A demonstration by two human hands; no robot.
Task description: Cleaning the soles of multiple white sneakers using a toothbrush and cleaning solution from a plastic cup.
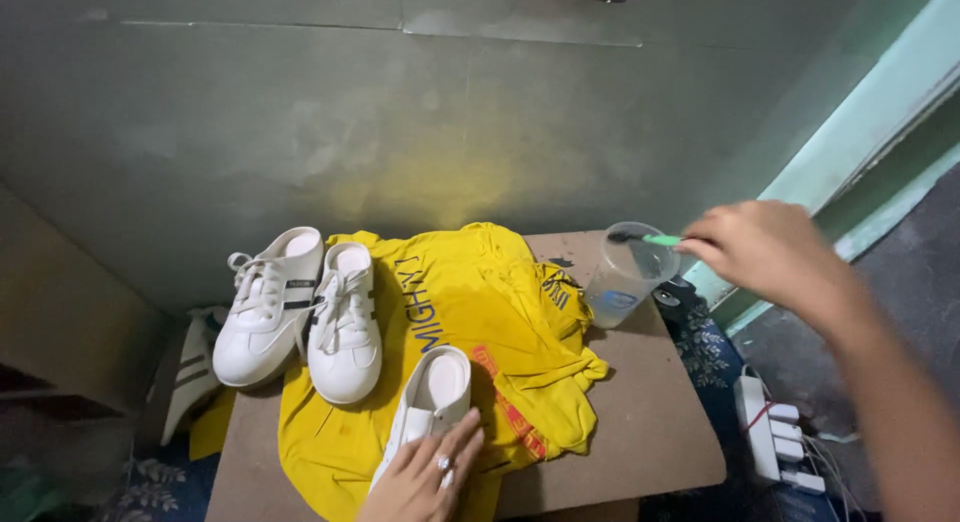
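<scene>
Low at centre frame, the left hand [425, 477] presses flat on a white shoe [432, 397] atop the yellow shirt [480, 312], while the right hand [765, 247], outstretched at right, pinches a green toothbrush [645, 239] over the plastic cup [628, 274].

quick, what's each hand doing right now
Left hand: open, resting flat on a white shoe.
Right hand: closed on a green toothbrush, its head over the plastic cup.
</scene>
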